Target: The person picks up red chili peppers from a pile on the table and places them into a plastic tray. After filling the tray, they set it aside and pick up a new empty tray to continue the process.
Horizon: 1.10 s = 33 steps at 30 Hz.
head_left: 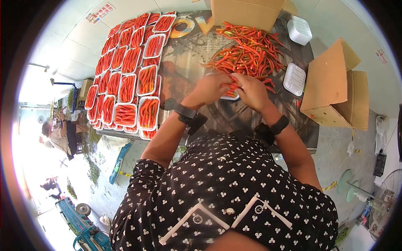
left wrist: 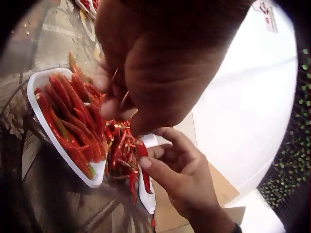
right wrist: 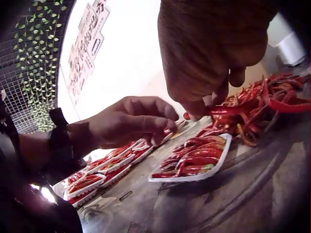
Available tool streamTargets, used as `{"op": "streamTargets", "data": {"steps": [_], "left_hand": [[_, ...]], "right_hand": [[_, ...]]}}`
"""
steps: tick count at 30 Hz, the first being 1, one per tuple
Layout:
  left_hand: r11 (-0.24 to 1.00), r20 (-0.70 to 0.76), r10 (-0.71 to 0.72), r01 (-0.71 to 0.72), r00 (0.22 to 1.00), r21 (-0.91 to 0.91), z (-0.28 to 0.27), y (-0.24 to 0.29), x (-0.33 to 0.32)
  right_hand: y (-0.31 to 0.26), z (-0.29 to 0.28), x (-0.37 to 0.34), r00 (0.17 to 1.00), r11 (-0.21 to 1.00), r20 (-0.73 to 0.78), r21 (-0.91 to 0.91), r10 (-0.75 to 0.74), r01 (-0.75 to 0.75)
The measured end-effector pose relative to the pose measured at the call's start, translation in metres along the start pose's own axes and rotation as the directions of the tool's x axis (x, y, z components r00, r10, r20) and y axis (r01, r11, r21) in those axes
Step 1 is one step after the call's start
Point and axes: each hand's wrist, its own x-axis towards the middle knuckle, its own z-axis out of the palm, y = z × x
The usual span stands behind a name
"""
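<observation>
My left hand (head_left: pixel 211 88) hovers by the near white tray, fingers loosely curled; in the right wrist view this hand (right wrist: pixel 133 121) shows nothing between its fingers. My right hand (head_left: pixel 252 94) pinches a red chili (left wrist: pixel 145 154) between thumb and fingers, seen in the left wrist view; the chili (right wrist: pixel 233 109) lies level in the right wrist view. Between and below the hands sits the white tray (left wrist: pixel 41 109), filled with red chilies (right wrist: pixel 199 158) laid side by side. Beyond the hands spreads a loose chili pile (head_left: pixel 251 52).
Stacked filled trays (head_left: pixel 125 115) cover the table's left side. An unfilled white tray (head_left: pixel 294 79) lies right of the pile, with a stack of white trays (head_left: pixel 299 31) behind it. An open cardboard box (head_left: pixel 326 90) stands at right, another box (head_left: pixel 247 12) at the back.
</observation>
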Motion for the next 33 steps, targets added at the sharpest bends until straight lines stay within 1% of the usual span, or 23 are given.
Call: {"op": "streamTargets", "data": {"steps": [1, 2, 4, 8, 9, 10, 11, 13, 14, 16, 17, 19, 20, 22, 23, 25, 26, 28, 31, 33], "left_hand": [[0.998, -0.025, 0.038, -0.039, 0.999, -0.053, -0.001, 0.004, 0.0], [0.998, -0.025, 0.038, -0.039, 0.999, -0.053, -0.001, 0.003, 0.0], [0.994, 0.049, 0.005, 0.0, 0.999, -0.108, -0.004, 0.002, -0.003], [0.991, -0.006, 0.005, -0.006, 1.0, -0.136, -0.011, -0.003, -0.018], [0.98, 0.01, -0.142, 0.142, 0.99, -0.138, -0.014, -0.008, -0.024], [0.948, 0.027, -0.286, 0.287, 0.958, -0.138, -0.016, -0.012, -0.029], [0.948, 0.027, -0.287, 0.288, 0.958, -0.139, -0.016, -0.017, -0.032], [0.916, 0.104, -0.366, 0.378, 0.925, -0.133, -0.016, -0.028, -0.037], [0.916, 0.104, -0.366, 0.378, 0.925, -0.134, -0.013, -0.033, -0.039], [0.973, 0.085, -0.201, 0.209, 0.976, -0.102, -0.009, -0.036, -0.04], [0.972, 0.085, -0.201, 0.21, 0.976, -0.103, -0.008, -0.037, -0.041], [0.994, 0.079, -0.084, 0.079, 0.993, 0.072, -0.008, -0.033, -0.039], [0.994, 0.079, -0.084, 0.078, 0.993, 0.072, -0.009, -0.034, -0.039], [0.987, 0.088, -0.142, 0.135, 0.986, 0.082, -0.013, -0.038, -0.041], [0.987, 0.089, -0.142, 0.135, 0.986, 0.082, -0.016, -0.04, -0.044], [0.978, 0.057, -0.175, 0.167, 0.983, 0.128, -0.024, -0.04, -0.049], [0.977, 0.057, -0.178, 0.17, 0.982, 0.128, -0.024, -0.044, -0.051], [0.962, 0.041, -0.171, 0.157, 0.984, 0.224, -0.023, -0.051, -0.055], [0.948, 0.03, -0.175, 0.16, 0.984, 0.276, -0.016, -0.055, -0.057], [0.944, 0.017, -0.174, 0.162, 0.985, 0.286, -0.011, -0.056, -0.056]], "right_hand": [[-0.007, 0.002, 0.003, 0.999, 1.0, 0.035, -0.002, -0.027, 0.028], [-0.009, 0.006, 0.005, 0.999, 1.0, 0.035, -0.002, -0.027, 0.027], [-0.013, 0.014, 0.007, 0.993, 0.993, -0.032, 0.035, -0.115, 0.116], [-0.022, 0.013, 0.01, 0.988, 0.985, -0.075, 0.094, -0.138, 0.145], [-0.022, 0.01, 0.009, 0.986, 0.983, -0.058, 0.094, -0.155, 0.16], [-0.021, 0.008, 0.009, 0.985, 0.98, -0.041, 0.094, -0.17, 0.173], [-0.016, 0.011, 0.007, 0.985, 0.98, -0.039, 0.094, -0.17, 0.173], [-0.009, 0.021, 0.004, 0.989, 0.989, 0.018, -0.03, -0.146, 0.146], [-0.006, 0.024, 0.003, 0.989, 0.989, 0.018, -0.03, -0.146, 0.147], [-0.007, 0.023, 0.004, 0.975, 0.976, -0.026, -0.016, -0.219, 0.219], [-0.008, 0.023, 0.005, 0.975, 0.976, -0.025, -0.016, -0.219, 0.218], [-0.011, 0.022, 0.008, 0.957, 0.958, -0.047, 0.029, -0.285, 0.287], [-0.014, 0.02, 0.008, 0.957, 0.958, -0.047, 0.029, -0.285, 0.287], [-0.024, 0.01, 0.008, 0.963, 0.962, -0.111, 0.097, -0.245, 0.256], [-0.018, 0.014, 0.005, 0.963, 0.962, -0.112, 0.098, -0.244, 0.255], [0.004, 0.027, -0.006, 0.985, 0.992, -0.126, 0.02, -0.118, 0.122], [0.012, 0.03, -0.01, 0.985, 0.992, -0.124, 0.021, -0.118, 0.122], [0.018, 0.031, -0.017, 0.995, 0.998, -0.078, -0.003, -0.058, 0.058], [0.031, 0.042, -0.024, 0.996, 0.997, -0.049, -0.028, -0.07, 0.069], [0.034, 0.049, -0.026, 0.993, 0.995, -0.07, -0.033, -0.094, 0.092]]}}
